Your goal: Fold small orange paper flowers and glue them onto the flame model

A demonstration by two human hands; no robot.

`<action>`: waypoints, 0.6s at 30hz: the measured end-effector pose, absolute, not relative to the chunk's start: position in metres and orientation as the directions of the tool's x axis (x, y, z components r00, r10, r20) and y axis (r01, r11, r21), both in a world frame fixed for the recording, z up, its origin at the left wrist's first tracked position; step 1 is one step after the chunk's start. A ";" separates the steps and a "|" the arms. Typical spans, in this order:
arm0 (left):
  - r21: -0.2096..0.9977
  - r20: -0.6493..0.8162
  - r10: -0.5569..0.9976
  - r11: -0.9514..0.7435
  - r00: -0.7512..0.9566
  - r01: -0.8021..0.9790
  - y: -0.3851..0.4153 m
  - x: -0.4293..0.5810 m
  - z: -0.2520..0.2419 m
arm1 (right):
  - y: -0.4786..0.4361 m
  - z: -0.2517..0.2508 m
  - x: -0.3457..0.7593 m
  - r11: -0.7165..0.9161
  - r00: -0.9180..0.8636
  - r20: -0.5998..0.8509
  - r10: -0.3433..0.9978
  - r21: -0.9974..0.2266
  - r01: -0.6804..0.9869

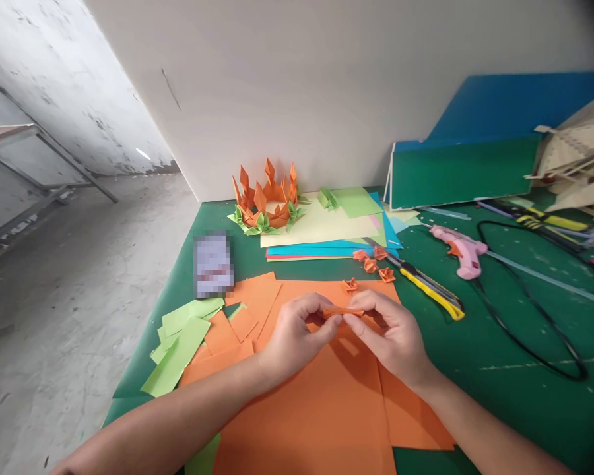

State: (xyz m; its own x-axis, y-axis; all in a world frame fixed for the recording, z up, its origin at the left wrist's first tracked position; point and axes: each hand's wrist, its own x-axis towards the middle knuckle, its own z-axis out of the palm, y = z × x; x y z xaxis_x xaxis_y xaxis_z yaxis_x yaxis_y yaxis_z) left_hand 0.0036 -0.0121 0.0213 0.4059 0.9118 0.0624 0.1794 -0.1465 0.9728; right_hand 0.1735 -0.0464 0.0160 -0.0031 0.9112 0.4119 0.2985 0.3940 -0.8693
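Note:
Between my two hands is a small folded strip of orange paper (343, 312), pinched at both ends. My left hand (301, 330) grips its left end with thumb and fingers. On the other end, my right hand (393, 333) has its thumb and fingers closed. Both are held above large orange paper sheets (307, 415). Just beyond my fingers lie several small folded orange paper pieces (370, 265). Farther back stands an orange folded-paper crown-like ring (267, 204) with pointed tips and green leaf shapes around its base.
A yellow utility knife (433, 290) lies right of my hands, near a pink glue gun (462, 251) with a looping black cord. Green paper pieces (178, 349) and a blurred phone-like object (212, 264) are left. Stacked coloured sheets (321, 227) lie at the back, before a green board (462, 171).

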 end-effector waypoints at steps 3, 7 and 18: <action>0.986 0.036 0.924 -0.094 0.382 0.134 -0.013 0.004 0.022 | -0.047 0.017 0.174 0.373 -0.003 0.384 0.923 -0.895 0.245; 1.000 0.006 0.889 0.002 0.457 -0.018 -0.013 0.002 0.025 | -0.046 0.018 0.173 0.367 -0.043 0.366 0.930 -0.905 0.214; 0.925 -0.315 0.770 0.381 0.555 -0.003 -0.011 0.004 0.023 | -0.048 0.013 0.182 0.664 -0.204 0.760 0.617 -0.364 0.653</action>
